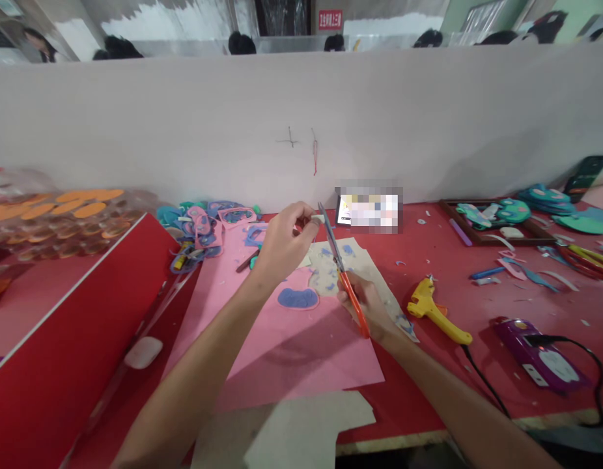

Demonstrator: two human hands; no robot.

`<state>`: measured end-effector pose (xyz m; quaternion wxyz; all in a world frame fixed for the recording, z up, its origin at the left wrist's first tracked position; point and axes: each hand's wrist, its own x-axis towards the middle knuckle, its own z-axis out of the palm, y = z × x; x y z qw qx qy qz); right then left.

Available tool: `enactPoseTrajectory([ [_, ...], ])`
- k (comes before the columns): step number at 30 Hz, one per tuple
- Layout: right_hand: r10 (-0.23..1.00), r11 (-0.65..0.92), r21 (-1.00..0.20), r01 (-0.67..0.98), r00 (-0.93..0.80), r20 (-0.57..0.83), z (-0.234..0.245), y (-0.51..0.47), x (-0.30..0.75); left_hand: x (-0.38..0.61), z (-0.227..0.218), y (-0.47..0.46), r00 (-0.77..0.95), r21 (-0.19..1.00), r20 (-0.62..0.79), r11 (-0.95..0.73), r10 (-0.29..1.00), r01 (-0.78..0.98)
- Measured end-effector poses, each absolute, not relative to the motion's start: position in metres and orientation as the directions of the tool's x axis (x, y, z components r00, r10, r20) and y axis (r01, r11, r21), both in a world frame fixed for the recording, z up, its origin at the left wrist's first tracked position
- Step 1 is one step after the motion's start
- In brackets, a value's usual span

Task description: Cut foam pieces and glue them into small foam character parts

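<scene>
My right hand (364, 301) grips scissors (353, 303) with orange handles, their blades pointing up and away from me. Between the fingertips of my left hand (292, 229) is a small pale piece (319, 219), close beside the blade tips. Whether the blades touch it I cannot tell. Below both hands lies a large pink sheet (301, 355). On it rest a pink cutout with a blue patch (298, 298) and a cream sheet (364, 260) with blue marks and scraps. A dark stick-like tool (246, 260) is partly behind my left wrist.
To the right are a yellow glue gun (435, 312), a purple power pack (538, 358) with a cable, and a brown tray (501, 240) of teal pieces. A screen (370, 210) leans at the wall. Left stand a red board (86, 339) and a pile of cutouts (201, 228).
</scene>
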<state>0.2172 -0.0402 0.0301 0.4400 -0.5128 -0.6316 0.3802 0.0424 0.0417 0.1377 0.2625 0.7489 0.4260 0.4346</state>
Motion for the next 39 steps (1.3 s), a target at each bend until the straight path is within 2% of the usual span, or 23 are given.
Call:
enactPoseTrajectory([
  [19, 0.981, 0.191, -0.932, 0.309, -0.094, 0.170, 0.028, -0.039, 0.218, 0.042, 0.139, 0.042, 0.251, 0.777, 0.426, -0.494, 0.869, 0.391],
  [28, 0.988, 0.149, -0.938, 0.313, -0.081, 0.130, 0.023, -0.037, 0.219, 0.040, 0.139, 0.041, 0.255, 0.772, 0.437, -0.505, 0.863, 0.385],
  [39, 0.982, 0.186, -0.945, 0.269, -0.089, 0.168, 0.019, -0.038, 0.217, 0.039, 0.140, 0.043, 0.245, 0.776, 0.431, -0.495, 0.869, 0.392],
])
